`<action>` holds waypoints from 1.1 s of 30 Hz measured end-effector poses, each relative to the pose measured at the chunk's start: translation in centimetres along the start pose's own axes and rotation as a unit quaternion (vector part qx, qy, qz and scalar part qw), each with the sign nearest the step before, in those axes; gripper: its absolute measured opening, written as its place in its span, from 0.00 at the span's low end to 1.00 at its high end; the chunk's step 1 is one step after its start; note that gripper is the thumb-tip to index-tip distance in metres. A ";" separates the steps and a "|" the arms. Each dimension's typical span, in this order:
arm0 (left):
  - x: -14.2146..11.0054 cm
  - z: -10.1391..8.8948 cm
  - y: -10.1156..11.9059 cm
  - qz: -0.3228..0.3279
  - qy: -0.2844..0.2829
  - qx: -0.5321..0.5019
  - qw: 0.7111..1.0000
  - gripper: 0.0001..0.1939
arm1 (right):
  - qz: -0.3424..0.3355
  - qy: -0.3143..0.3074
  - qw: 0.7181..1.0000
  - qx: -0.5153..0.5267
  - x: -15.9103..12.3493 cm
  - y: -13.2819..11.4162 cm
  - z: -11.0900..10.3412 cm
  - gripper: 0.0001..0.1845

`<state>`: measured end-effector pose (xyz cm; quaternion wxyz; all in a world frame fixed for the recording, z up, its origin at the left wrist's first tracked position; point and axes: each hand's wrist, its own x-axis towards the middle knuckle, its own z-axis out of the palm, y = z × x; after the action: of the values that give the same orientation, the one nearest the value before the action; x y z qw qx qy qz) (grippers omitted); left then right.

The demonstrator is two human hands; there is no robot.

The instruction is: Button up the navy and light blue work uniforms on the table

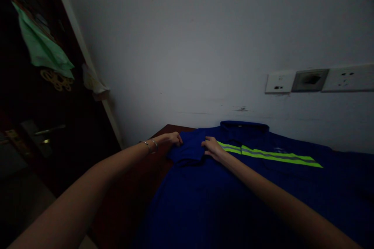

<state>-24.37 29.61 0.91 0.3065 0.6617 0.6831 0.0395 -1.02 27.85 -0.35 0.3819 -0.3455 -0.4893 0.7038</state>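
Note:
A dark blue work shirt [187, 202] with a collar and a yellow-green reflective stripe across the chest lies spread out, its collar toward the wall. Its left-hand sleeve [191, 146] is folded inward over the body. My left hand [174, 139], with two bangles at the wrist, pinches the outer edge of that sleeve. On the sleeve's other edge, near the end of the stripe, the fingers of my right hand [212, 148] are closed. The lower part of the shirt fades into shadow.
The shirt lies on a reddish-brown table [128, 190] against a pale wall [175, 46]. Sockets [309, 80] are set in the wall at right. A dark door [73, 124] with a handle stands at left, with a green cloth [43, 46] hanging on it.

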 end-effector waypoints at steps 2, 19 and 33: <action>0.2 0.0 0.1 -0.008 -0.016 0.018 1.000 0.16 | 0.005 0.008 1.000 0.000 0.0 0.2 0.0 0.17; -0.9 -3.8 1.6 -0.010 0.003 0.005 1.000 0.05 | -0.007 0.003 0.999 -0.035 -0.8 0.4 -1.1 0.21; -2.0 -8.3 13.6 0.047 -0.005 -0.160 0.986 0.05 | -0.131 0.050 0.942 -0.305 -3.1 -5.2 -3.5 0.32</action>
<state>-16.50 32.30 14.61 0.4091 0.6360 0.6346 0.1594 4.53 27.80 4.00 0.3711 -0.4129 -0.7020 0.4462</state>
